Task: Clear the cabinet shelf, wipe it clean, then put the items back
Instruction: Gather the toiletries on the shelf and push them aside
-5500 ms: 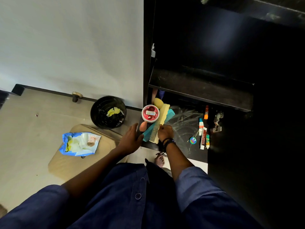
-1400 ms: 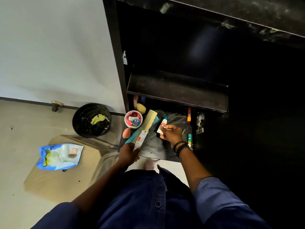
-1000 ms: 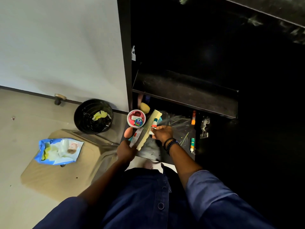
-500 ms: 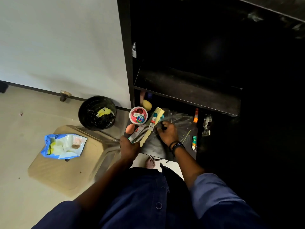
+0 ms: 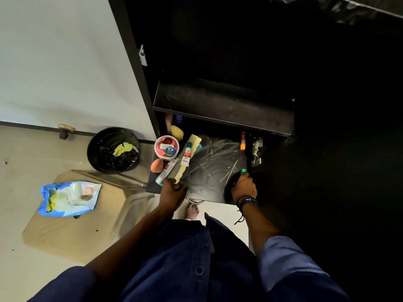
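Observation:
The black lower shelf (image 5: 209, 171) of the cabinet is smeared with pale streaks. My left hand (image 5: 173, 191) grips the near end of a cream comb (image 5: 181, 168) that carries two small tubes (image 5: 187, 151). Beside the comb stand a round red-lidded tub (image 5: 166, 147) with a small blue tin on it, an orange sponge (image 5: 157, 164) and a yellow sponge (image 5: 176, 131). My right hand (image 5: 243, 186) pinches a green-capped tube (image 5: 243, 171) at the shelf's right side. An orange-capped tube (image 5: 243, 143) lies farther back.
An upper black shelf (image 5: 222, 105) overhangs the lower one. A black bin (image 5: 113, 150) with yellow scraps stands on the floor left of the cabinet. A blue wipes pack (image 5: 69, 198) lies on a tan stool. A metal hinge (image 5: 256, 151) sits at the right.
My right hand left the tube it carried on the comb, then moved right across the shelf onto the green-capped tube. My left hand stays on the comb.

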### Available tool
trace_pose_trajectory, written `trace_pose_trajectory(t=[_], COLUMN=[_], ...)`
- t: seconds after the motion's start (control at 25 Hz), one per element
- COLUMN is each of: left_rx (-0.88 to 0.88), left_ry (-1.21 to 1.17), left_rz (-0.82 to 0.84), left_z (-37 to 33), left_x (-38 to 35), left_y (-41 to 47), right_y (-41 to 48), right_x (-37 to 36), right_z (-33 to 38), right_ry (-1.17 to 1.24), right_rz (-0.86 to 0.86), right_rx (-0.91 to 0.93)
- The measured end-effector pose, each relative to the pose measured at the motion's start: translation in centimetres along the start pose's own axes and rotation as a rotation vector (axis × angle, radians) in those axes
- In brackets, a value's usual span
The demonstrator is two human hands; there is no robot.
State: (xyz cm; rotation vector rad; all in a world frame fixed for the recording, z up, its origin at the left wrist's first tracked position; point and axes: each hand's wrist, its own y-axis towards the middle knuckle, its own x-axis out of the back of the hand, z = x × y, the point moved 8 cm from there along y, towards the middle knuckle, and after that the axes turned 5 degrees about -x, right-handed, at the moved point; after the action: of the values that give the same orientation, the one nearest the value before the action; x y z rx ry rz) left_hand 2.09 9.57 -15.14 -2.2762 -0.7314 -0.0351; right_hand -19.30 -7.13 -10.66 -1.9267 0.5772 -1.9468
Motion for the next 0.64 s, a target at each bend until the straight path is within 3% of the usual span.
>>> trace_pose_trajectory(t=[0.28,0.48,0.64], left_rx=[-0.041,-0.083,-0.204], left_ry=[0.035,0.041,0.145], left_rz=[0.150,0.164,0.121], left_z=[-0.8,-2.7,-4.8], left_x=[-1.1,-0.9,-0.3], left_y=[-0.8,-2.1,-2.5], right_y=[-0.2,0.8,-0.3], right_x=[-1.3,-0.8,-1.4], right_z=[-0.7,-0.1,4.8], right_ry=[0.141,0.455,0.810], right_rz=[0.012,0.022,0.326], right_rx=[-0.021,-0.054,0.127])
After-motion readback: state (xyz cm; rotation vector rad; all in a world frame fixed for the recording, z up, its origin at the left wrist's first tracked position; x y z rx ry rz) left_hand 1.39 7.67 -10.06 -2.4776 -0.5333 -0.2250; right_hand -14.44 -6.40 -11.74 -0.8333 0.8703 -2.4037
